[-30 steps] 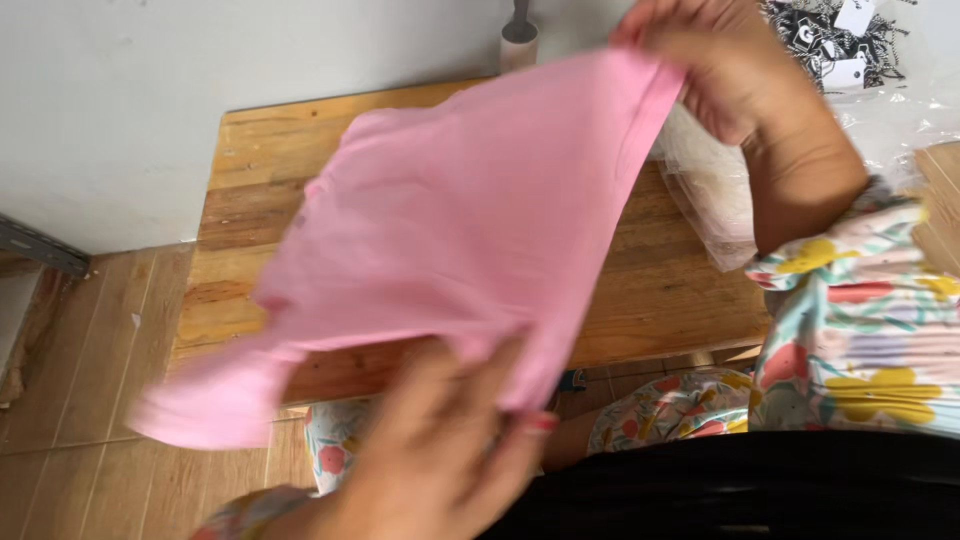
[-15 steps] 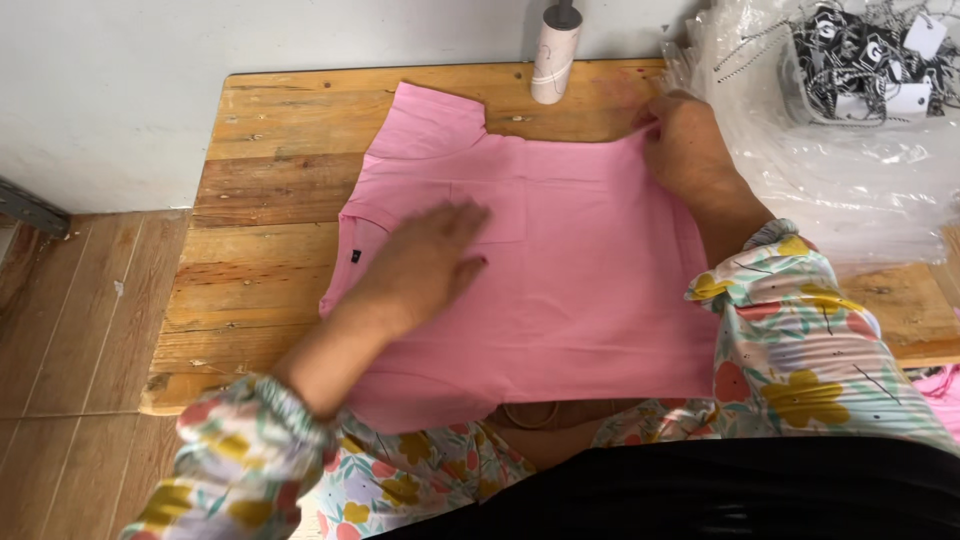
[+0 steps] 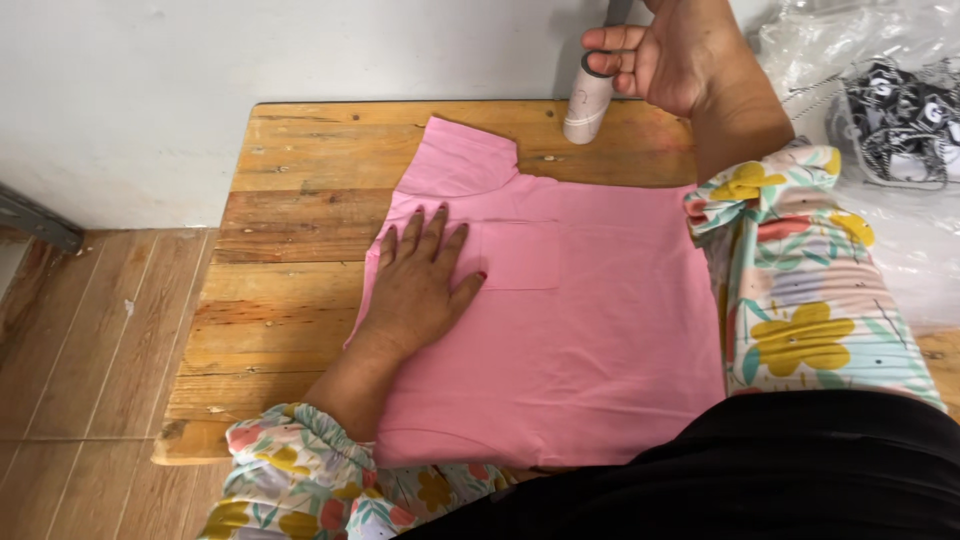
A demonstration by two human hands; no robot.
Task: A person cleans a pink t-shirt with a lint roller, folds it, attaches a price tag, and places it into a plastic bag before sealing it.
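Observation:
A pink short-sleeved shirt (image 3: 590, 320) with a chest pocket lies flat on a wooden table (image 3: 300, 250), one sleeve pointing toward the far wall. My left hand (image 3: 420, 280) rests palm down on the shirt's left side, fingers spread, beside the pocket. My right hand (image 3: 670, 50) is raised at the table's far edge, its fingers curled around the top of a slim grey-white handheld tool (image 3: 588, 100) that stands upright just past the shirt.
A white wall runs behind the table. Clear plastic bags (image 3: 890, 200) with black-and-white items lie to the right. Wooden floor (image 3: 80, 380) shows on the left, with a dark bar (image 3: 35, 218) near the wall.
The shirt went from being held up in the air to lying flat. My right hand left the shirt's far edge and rose to the upright tool. My left hand stays pressing the fabric.

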